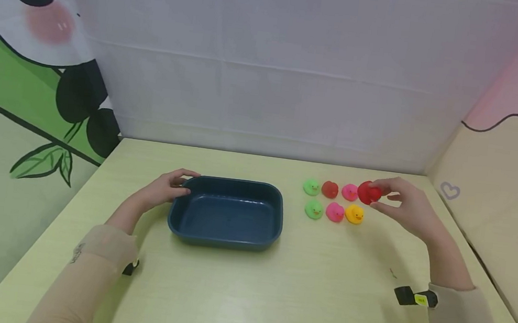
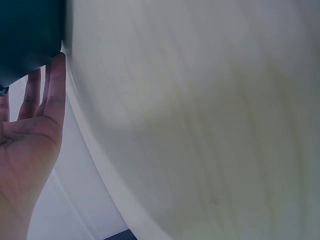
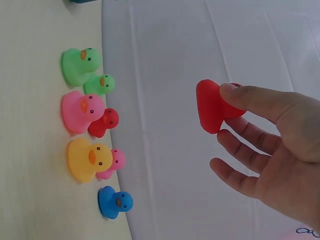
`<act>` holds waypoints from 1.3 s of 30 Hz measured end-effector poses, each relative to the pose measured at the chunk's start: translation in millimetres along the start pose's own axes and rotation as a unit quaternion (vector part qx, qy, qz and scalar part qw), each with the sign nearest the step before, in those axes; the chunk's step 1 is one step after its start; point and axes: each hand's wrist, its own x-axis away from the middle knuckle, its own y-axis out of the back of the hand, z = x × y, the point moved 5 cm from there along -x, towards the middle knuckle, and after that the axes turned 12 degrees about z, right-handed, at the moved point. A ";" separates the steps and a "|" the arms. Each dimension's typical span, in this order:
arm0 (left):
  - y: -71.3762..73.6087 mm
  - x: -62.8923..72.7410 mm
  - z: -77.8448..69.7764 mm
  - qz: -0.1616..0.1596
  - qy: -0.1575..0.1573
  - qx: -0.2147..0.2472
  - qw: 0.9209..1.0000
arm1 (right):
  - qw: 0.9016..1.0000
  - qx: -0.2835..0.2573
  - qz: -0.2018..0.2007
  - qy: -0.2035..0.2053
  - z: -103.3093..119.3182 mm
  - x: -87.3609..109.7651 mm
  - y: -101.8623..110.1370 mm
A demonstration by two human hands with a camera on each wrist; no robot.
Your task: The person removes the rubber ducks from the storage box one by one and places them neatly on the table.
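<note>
A red rubber duck [image 3: 210,106] is pinched between the thumb and fingers of my right hand [image 1: 406,206], raised above the table at the right end of the other ducks. Under and behind it, a blue duck [image 3: 114,202] shows only in the right wrist view. At the far left corner of a dark blue rectangular basin [image 1: 224,239], my left hand [image 1: 166,188] grips the rim, thumb over the edge and fingers along the outside. In the left wrist view those fingers [image 2: 57,92] lie against the basin's outer wall.
Beside the basin stand two rows of ducks: a green one [image 1: 311,187], a red one [image 1: 330,189] and a pink one [image 1: 349,192] behind; another green [image 1: 314,209], another pink [image 1: 335,212] and a yellow [image 1: 354,214] in front. A pale curtain [image 1: 265,104] backs the table [image 1: 235,296].
</note>
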 end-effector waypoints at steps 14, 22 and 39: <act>-2.5 2.5 -4.8 -0.002 0.000 -0.005 1.000 | 0.998 -0.005 0.000 -0.060 -54.7 4.1 -14.2; -2.7 2.1 -5.0 -0.001 0.000 -0.006 1.000 | 0.997 -0.012 0.012 -0.076 -83.5 2.2 -26.6; -2.7 4.7 -7.4 -0.002 -0.002 -0.002 1.000 | 0.986 -0.044 0.079 -0.138 -116.7 0.9 -46.6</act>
